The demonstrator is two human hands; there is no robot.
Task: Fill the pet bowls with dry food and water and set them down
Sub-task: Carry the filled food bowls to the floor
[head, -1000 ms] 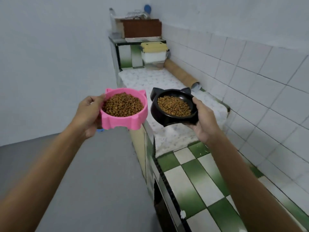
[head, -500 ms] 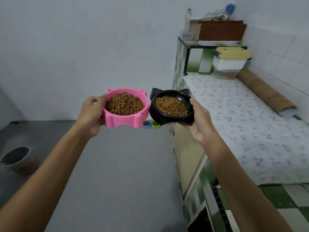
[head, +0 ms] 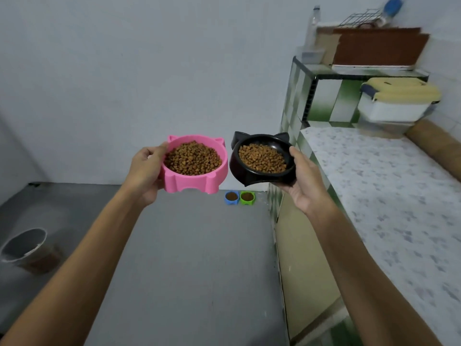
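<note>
A pink plastic cat-eared bowl heaped with brown kibble is gripped at its rim by the left hand at centre frame. Just beside it, a glossy black cat-eared bowl of kibble is clasped by the right hand. Below them on the grey floor, a small blue bowl and a small green bowl are seen side by side against the wall. A grey bucket is seen at lower left; a patterned counter fills the right.

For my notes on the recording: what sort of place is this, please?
Probably a pet-care corner of a home: a bare grey floor with filled blue and green bowls by the wall, and a tiled counter holding a storage box.
</note>
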